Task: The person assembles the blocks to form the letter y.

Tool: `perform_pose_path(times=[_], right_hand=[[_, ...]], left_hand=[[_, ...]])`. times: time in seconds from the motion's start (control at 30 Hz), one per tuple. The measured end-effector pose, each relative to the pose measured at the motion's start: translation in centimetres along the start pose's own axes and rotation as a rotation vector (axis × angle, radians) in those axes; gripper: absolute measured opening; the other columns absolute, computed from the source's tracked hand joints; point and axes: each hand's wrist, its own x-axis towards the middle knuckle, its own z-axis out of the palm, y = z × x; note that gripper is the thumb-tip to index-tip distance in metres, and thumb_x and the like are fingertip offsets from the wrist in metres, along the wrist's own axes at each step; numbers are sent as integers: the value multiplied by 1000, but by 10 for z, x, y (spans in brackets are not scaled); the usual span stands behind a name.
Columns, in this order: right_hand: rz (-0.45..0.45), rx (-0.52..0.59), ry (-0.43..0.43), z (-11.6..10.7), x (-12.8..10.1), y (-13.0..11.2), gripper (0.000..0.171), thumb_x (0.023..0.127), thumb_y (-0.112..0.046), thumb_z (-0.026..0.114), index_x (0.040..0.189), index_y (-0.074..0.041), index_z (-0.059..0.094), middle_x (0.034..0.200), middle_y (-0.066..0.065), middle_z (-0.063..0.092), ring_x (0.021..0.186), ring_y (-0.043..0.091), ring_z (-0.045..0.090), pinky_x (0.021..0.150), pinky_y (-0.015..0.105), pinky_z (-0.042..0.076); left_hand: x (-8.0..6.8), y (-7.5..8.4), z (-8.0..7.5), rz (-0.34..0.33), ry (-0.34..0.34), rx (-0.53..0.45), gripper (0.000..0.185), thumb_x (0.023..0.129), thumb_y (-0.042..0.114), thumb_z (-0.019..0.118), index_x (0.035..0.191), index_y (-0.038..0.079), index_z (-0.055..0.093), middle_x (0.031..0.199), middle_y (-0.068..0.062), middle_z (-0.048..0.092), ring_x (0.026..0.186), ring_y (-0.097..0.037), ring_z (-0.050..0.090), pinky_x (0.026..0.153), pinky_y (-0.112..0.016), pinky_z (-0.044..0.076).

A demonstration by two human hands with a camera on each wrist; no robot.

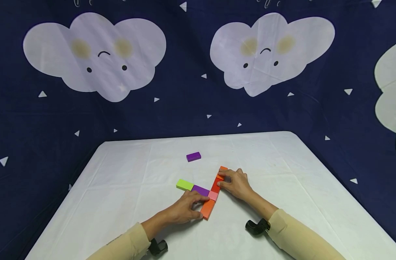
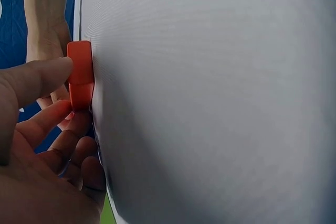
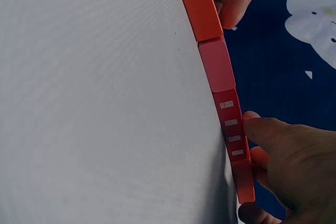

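Observation:
Flat toy blocks lie joined in a T on the white table. The slanting row has a near orange block [image 1: 207, 209], a pink block [image 1: 212, 196], a red block [image 1: 216, 185] and a far orange block [image 1: 223, 168]. From the pink one, a purple block [image 1: 200, 190] and a lime green block [image 1: 185, 185] run left. My left hand [image 1: 184, 208] holds the near orange block, thumb at its near end, index finger by the pink block. With my right hand [image 1: 237, 184] I grip the row's far part, thumb against the red block, index finger over the far orange block.
A separate purple block [image 1: 193, 156] lies farther back on the white-covered table [image 1: 266, 159]. Behind the table hangs a dark blue cloth [image 1: 185, 115] with white clouds. Black wrist devices [image 1: 258, 227] sit at both cuffs, close over the table.

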Motion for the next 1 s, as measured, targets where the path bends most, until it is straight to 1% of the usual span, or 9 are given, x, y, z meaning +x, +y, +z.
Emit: perform_pose_path(times=[0.1,0.2,0.3,0.33,0.4,0.57,0.7,0.83,1.0], right_hand=[[-7,-2,8,0,0,1,41,74,-32,77,112,-20,70,122,2,67,80,17,44,72,32,27],[-15,-6,13,-1,1,1,41,74,-32,77,112,-20,70,121,2,67,80,17,44,72,32,26],[-14,-7,10,-1,2,1,41,74,-32,77,112,-20,70,122,2,67,81,17,44,72,32,27],[-12,-7,9,-1,2,2,41,74,-32,77,112,-20,70,121,1,67,81,17,44,72,32,27],[-9,-7,7,-1,2,2,41,74,-32,77,112,-20,70,121,1,67,81,17,44,72,32,27],[3,1,-5,0,1,2,41,74,-33,76,113,-20,70,122,1,67,81,17,44,72,31,26],[13,16,-21,1,-1,2,41,75,-33,76,113,-20,70,123,0,66,81,16,43,73,32,26],[15,16,-18,0,-1,2,40,75,-32,77,113,-20,70,123,-1,66,81,17,43,73,32,27],[12,6,-17,0,0,2,41,75,-33,76,114,-20,70,123,0,66,81,17,42,72,31,25]], left_hand=[[0,1,-3,14,8,-3,54,78,14,70,130,20,57,124,-3,56,108,-17,38,89,-33,36],[2,1,-11,39,33,-34,50,80,13,68,129,18,57,121,-2,59,107,-18,42,87,-32,36],[5,2,-21,62,73,-71,47,83,13,68,128,15,57,121,-5,59,109,-22,45,90,-38,38],[7,2,-26,62,87,-81,46,83,13,68,128,14,56,121,-6,60,110,-23,46,91,-40,38],[12,2,-34,52,119,-83,45,84,14,67,127,14,57,120,-6,60,109,-24,46,88,-40,40],[30,-6,-53,31,236,-73,43,83,11,68,125,13,60,116,-8,60,107,-24,47,80,-31,38],[47,-18,-66,1,300,-43,42,83,11,69,124,12,60,117,-12,60,107,-25,47,83,-31,38],[65,-27,-80,-28,330,-6,42,84,12,68,125,10,60,119,-13,60,110,-27,46,89,-38,39],[88,-34,-95,-62,337,-1,45,84,11,67,128,6,57,122,-13,58,114,-32,45,91,-42,40]])
